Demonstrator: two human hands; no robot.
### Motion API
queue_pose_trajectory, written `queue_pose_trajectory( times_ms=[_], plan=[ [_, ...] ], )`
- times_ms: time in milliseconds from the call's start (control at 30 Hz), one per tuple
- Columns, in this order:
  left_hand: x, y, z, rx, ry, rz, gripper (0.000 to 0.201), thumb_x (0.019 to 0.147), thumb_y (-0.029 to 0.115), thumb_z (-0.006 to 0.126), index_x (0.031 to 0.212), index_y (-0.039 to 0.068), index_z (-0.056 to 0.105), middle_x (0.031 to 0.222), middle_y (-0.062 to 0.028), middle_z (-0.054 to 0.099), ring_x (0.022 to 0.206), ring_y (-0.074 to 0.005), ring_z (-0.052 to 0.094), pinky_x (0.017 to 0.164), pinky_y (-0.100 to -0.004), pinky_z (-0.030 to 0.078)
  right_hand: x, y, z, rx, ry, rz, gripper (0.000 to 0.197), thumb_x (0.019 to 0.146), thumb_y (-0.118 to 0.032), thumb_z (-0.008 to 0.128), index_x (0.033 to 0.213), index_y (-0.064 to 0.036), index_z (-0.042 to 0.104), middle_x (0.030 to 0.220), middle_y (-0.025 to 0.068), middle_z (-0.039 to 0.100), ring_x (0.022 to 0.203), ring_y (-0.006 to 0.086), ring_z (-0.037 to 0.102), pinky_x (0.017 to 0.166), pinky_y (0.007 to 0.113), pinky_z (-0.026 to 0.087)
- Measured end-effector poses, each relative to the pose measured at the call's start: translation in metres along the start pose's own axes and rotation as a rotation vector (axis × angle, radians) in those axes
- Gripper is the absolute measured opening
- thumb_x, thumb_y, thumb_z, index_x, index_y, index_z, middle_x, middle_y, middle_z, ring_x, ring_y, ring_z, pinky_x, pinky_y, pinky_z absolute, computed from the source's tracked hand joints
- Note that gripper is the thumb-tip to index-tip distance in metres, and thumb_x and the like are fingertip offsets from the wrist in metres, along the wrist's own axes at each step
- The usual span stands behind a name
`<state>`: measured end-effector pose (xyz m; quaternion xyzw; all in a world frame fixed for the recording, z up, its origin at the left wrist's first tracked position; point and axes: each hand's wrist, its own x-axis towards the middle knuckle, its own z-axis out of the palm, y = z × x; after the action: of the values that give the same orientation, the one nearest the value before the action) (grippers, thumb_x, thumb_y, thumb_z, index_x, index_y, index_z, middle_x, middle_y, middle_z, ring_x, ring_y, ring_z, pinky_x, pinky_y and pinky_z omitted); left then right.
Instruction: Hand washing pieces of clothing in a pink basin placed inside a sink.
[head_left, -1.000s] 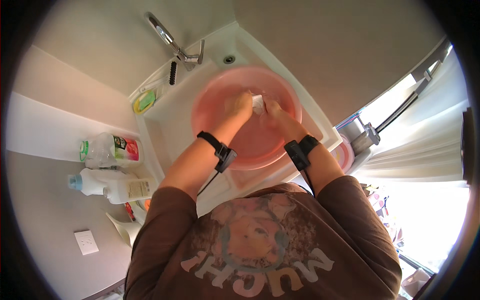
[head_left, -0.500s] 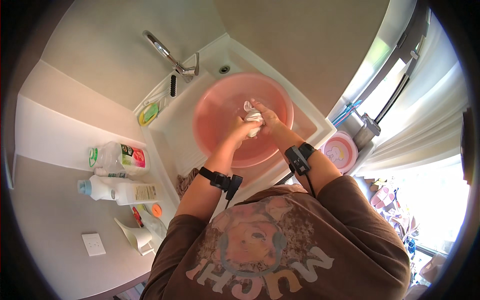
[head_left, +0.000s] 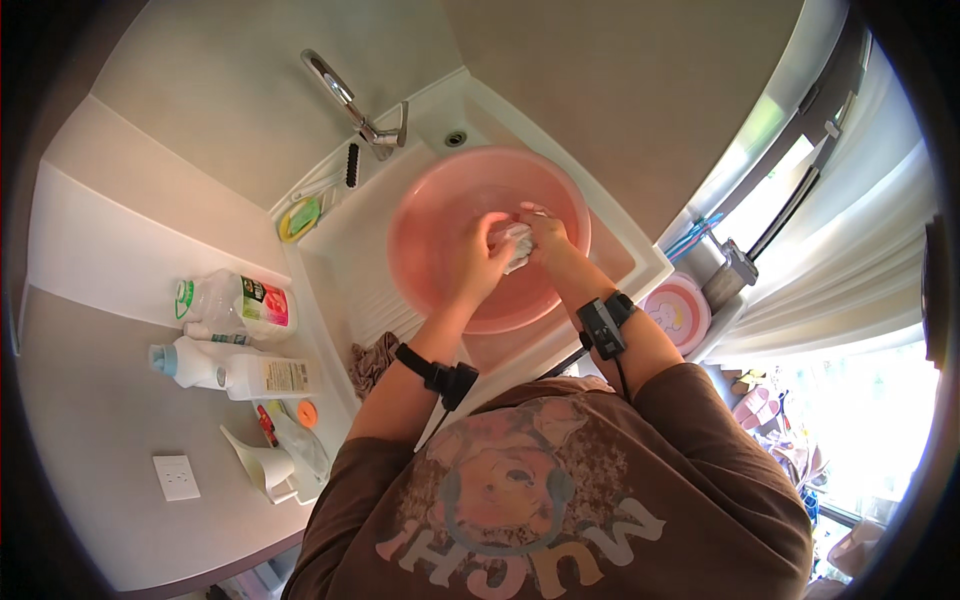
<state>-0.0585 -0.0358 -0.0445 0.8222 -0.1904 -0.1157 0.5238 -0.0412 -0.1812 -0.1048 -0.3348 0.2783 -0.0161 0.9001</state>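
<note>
Over the large pink basin (head_left: 425, 215), my two hands meet at a small bunched white cloth (head_left: 519, 248). My right hand (head_left: 546, 236) is closed on its right side, with the fingertips partly hidden. From the left, my left hand (head_left: 487, 252) curls around the cloth, its thumb and fingers bent with a gap between them. The cloth is crumpled, and its full shape is covered by the fingers. Beneath my hands, the basin appears to hold some water.
The basin stands in a white sink (head_left: 340, 245) with a chrome faucet (head_left: 350, 100) behind. A brown cloth (head_left: 374, 362) lies by my left forearm. Bottles (head_left: 265, 308), a white scoop (head_left: 262, 465) and a black brush (head_left: 352, 166) line the left side. A smaller pink basin (head_left: 678, 312) sits right.
My left hand has loosened and its fingers have lifted from around the white cloth. The cloth has shifted slightly right and is more covered by my right hand. The view has moved slightly.
</note>
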Motion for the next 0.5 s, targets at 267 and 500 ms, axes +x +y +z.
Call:
queue_pose_trajectory(
  times_ms=[267,500],
  plan=[
    [0.002,-0.015,0.024,0.991,0.223,0.291,0.045,0.076,0.011,0.067,0.115,-0.002,0.050,0.099,-0.0182,0.063,0.077,-0.0330,0.065,0.069,-0.0416,0.056,-0.001,0.013,0.018,0.295,0.041,0.136,0.018,0.094,-0.012,0.055,0.112,-0.0084,0.052,0.100,0.0106,0.061,0.089,0.0271,0.062,0.078,0.041,0.056],
    [0.005,0.005,0.021,0.715,0.108,0.028,0.027,0.077,0.013,0.067,0.099,0.001,0.058,0.092,-0.0198,0.066,0.081,-0.0358,0.066,0.065,-0.0452,0.053,-0.034,-0.007,0.041,0.022,-0.072,-0.167,0.023,0.093,-0.025,0.062,0.096,-0.0028,0.058,0.087,0.0087,0.059,0.077,0.0239,0.063,0.068,0.038,0.054]
  ],
)
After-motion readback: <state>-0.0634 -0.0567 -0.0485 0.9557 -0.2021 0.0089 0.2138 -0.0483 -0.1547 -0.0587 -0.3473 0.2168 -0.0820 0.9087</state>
